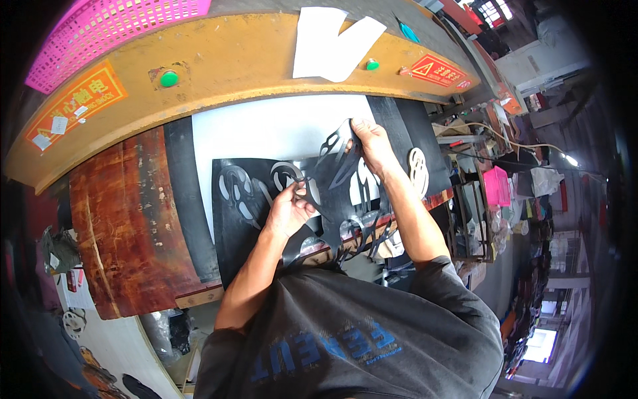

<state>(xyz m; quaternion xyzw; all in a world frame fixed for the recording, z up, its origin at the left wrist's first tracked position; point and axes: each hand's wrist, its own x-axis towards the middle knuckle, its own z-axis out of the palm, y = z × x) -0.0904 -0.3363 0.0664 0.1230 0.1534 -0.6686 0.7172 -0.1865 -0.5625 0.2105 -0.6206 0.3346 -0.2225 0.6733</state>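
Observation:
A thin black sheet [232, 206] with several curved cut-outs lies across the bench in front of me, its near part hanging over the front edge in strips. My right hand [372, 141] is closed on the sheet's far right part and holds it up off the white board [279, 126]. Near the middle, my left hand [291, 211] pinches the sheet beside a rounded cut-out; its fingertips are partly hidden by the black material. A pale, loop-shaped cutting die [417, 173] stands to the right of my right forearm.
A yellow machine beam [232, 60] with green buttons [169, 78] spans the far side, a white paper [325, 46] on it. A pink basket [106, 40] sits at far left. Worn reddish-brown board [126, 219] lies left; shelving with a pink bin [496, 186] stands right.

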